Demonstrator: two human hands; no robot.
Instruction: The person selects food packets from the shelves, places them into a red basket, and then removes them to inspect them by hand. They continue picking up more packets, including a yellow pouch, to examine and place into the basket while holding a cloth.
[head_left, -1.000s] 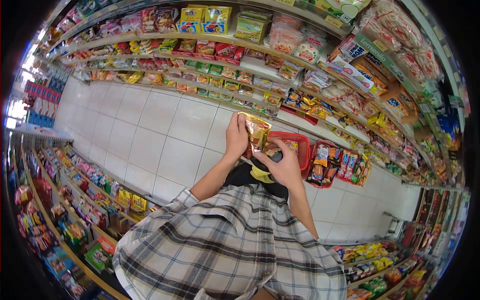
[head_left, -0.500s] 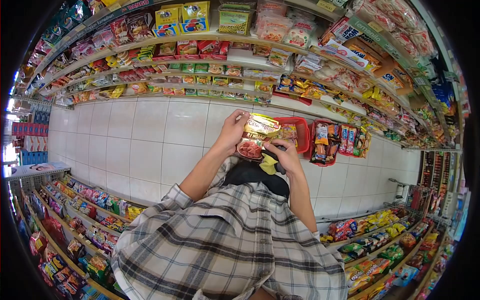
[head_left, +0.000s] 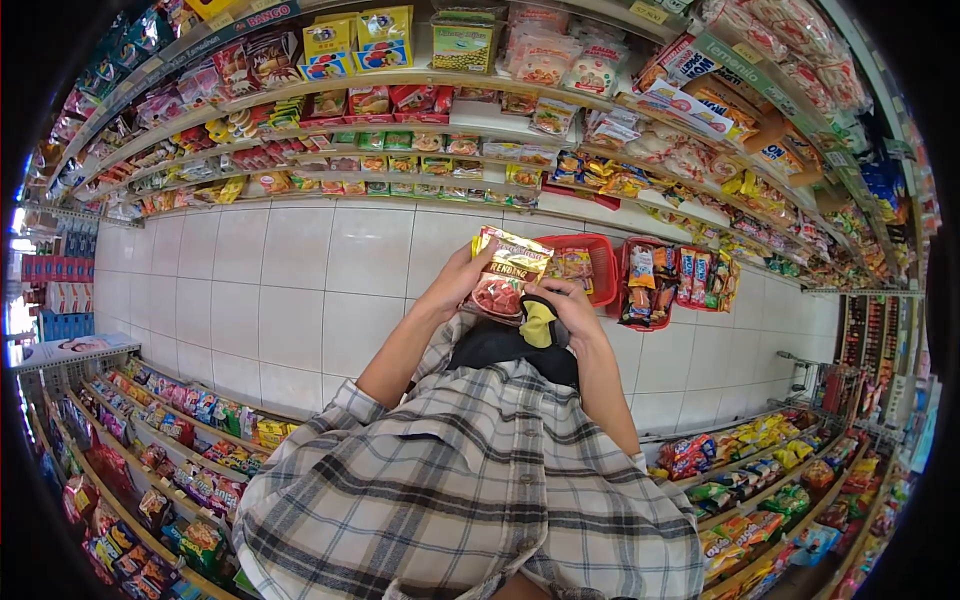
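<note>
My left hand (head_left: 453, 287) is closed on the left edge of a stack of seasoning packets (head_left: 510, 268), gold and brown with "Rendang" and a dish of meat printed on the front one. A yellow edge of another packet shows behind it. In my closed right hand (head_left: 572, 308) is a yellow and dark cloth (head_left: 538, 322), bunched at the lower right corner of the packets. The right fingertips lie right at the packet's edge. Just beyond that hand, a red basket (head_left: 603, 270) on the floor holds several packets.
Two more red baskets, one with mixed snack packs (head_left: 650, 285) and one with wafer packs (head_left: 705, 278), stand to the right on the tiled floor (head_left: 370, 250). Stocked shelves (head_left: 400, 140) run along the front. Snack racks (head_left: 180, 430) flank me behind on both sides.
The packets have tilted and glare now covers the upper print. My right fingers have shifted along the packet's edge, and more of the yellow cloth shows.
</note>
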